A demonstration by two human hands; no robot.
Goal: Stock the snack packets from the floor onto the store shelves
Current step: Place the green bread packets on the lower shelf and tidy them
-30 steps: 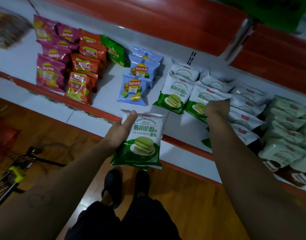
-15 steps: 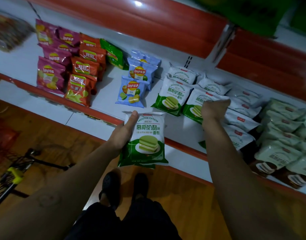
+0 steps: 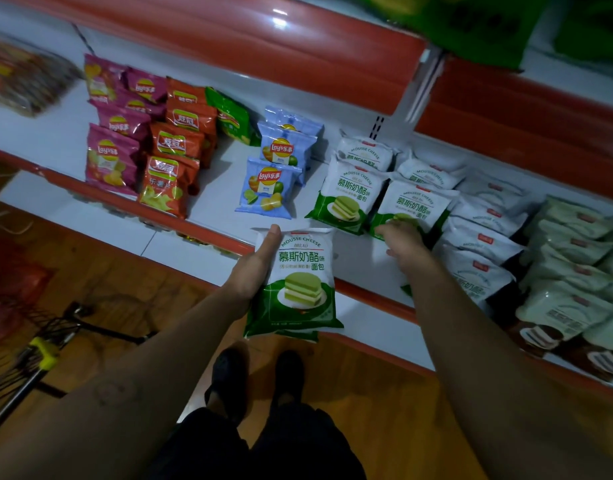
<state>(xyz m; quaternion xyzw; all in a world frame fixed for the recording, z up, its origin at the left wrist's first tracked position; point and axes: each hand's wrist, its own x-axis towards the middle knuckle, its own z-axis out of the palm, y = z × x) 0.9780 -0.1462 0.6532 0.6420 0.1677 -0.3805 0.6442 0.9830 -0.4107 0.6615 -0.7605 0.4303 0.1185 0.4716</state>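
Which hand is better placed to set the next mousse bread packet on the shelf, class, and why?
Probably left. The left hand holds a mousse bread packet at the shelf edge, close to the shelved green packets. The right hand lies open on those, holding nothing.

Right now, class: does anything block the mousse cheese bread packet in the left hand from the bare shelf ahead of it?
Nothing visible does. The mousse cheese bread packet in the left hand is held at the red shelf edge, with bare shelf just beyond. The right hand is off to the side, on a shelved green packet.
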